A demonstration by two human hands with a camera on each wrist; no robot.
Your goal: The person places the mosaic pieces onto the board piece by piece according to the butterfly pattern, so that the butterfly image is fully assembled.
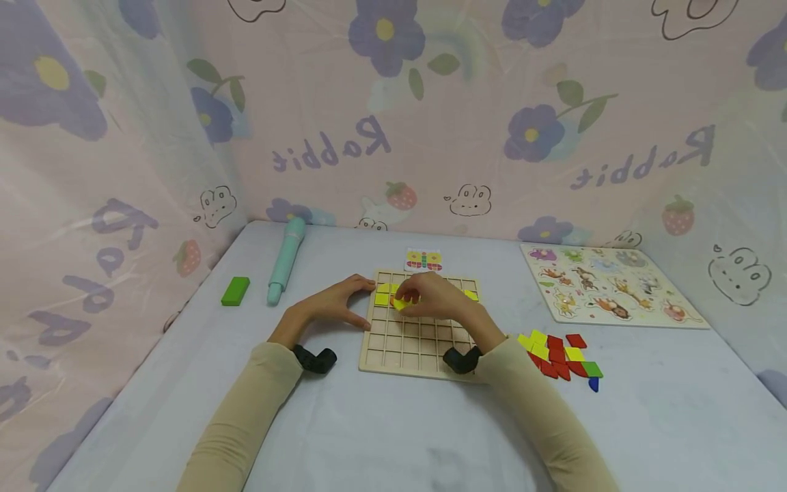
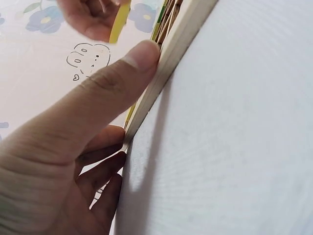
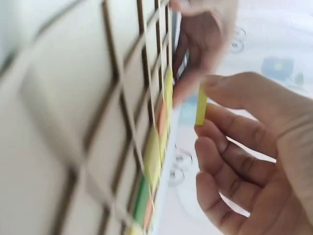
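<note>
Between its thumb and fingers my right hand (image 1: 430, 295) pinches a yellow tile (image 3: 201, 104), held on edge just over the wooden grid board (image 1: 393, 362). Along the board's left side, my left hand (image 1: 335, 304) rests its spread thumb (image 2: 144, 55) and fingertips against the edge. Yellow tiles (image 1: 382, 298) lie in cells of the upper left part, and another yellow tile (image 1: 471, 295) shows at the upper right. A green tile (image 3: 140, 200) and orange-looking pieces sit in the row seen from the right wrist. My right hand hides part of the upper rows.
A small pattern card (image 1: 424, 260) lies behind the board. Loose red, yellow, green and blue tiles (image 1: 556, 352) are heaped at the right, below an animal puzzle board (image 1: 609, 283). At the left are a green block (image 1: 236, 291) and a mint-coloured stick (image 1: 287, 260).
</note>
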